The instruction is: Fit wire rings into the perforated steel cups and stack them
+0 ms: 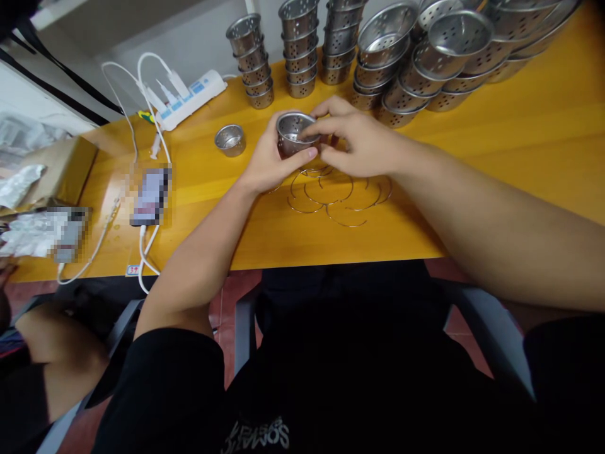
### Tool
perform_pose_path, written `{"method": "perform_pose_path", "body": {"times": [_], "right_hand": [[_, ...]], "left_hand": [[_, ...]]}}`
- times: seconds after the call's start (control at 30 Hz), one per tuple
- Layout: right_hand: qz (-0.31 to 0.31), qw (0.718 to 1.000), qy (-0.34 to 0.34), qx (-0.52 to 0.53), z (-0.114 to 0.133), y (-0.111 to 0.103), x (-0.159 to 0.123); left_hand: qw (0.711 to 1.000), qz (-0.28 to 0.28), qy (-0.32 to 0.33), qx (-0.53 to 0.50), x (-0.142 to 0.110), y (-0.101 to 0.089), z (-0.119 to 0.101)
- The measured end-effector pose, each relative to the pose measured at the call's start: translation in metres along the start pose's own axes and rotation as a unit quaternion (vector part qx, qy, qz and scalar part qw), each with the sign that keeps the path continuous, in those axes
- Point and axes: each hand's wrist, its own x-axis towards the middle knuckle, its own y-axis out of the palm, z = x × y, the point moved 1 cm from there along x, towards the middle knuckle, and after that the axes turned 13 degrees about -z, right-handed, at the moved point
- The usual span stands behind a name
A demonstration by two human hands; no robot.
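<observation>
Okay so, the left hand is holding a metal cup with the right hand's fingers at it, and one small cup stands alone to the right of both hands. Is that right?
Not quite: the head view shows the small cup standing alone to the left of both hands, not the right.

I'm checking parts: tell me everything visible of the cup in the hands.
The cup, over the table, is round, silvery, metal-looking, and seems perforated. Its open mouth faces up; its base is hidden. The left hand grips its left side, thumb across the front; the right hand has fingers over the right rim.
</observation>
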Motion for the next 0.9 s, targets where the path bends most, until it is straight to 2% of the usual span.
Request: {"method": "perform_pose_path", "body": {"times": [0.2, 0.47, 0.67, 0.77, 0.9], "right_hand": [[-0.014, 0.995, 0.066, 0.067, 0.011, -0.004, 0.003], [-0.016, 0.993, 0.108, 0.055, 0.022, -0.011, 0.005], [-0.054, 0.992, 0.108, 0.040, 0.011, -0.014, 0.006], [-0.084, 0.986, 0.143, -0.033, -0.001, -0.018, 0.008], [-0.101, 0.974, 0.193, -0.067, -0.020, -0.020, 0.012]], "left_hand": [[0.998, -0.006, -0.057, 0.013, 0.001, -0.001, -0.013], [0.996, -0.026, -0.080, 0.022, 0.004, -0.002, -0.020], [0.996, -0.031, -0.085, -0.011, 0.004, -0.008, -0.010], [0.992, -0.054, -0.111, -0.015, 0.003, -0.013, 0.001], [0.994, -0.034, -0.102, 0.008, 0.001, -0.017, 0.019]]}}
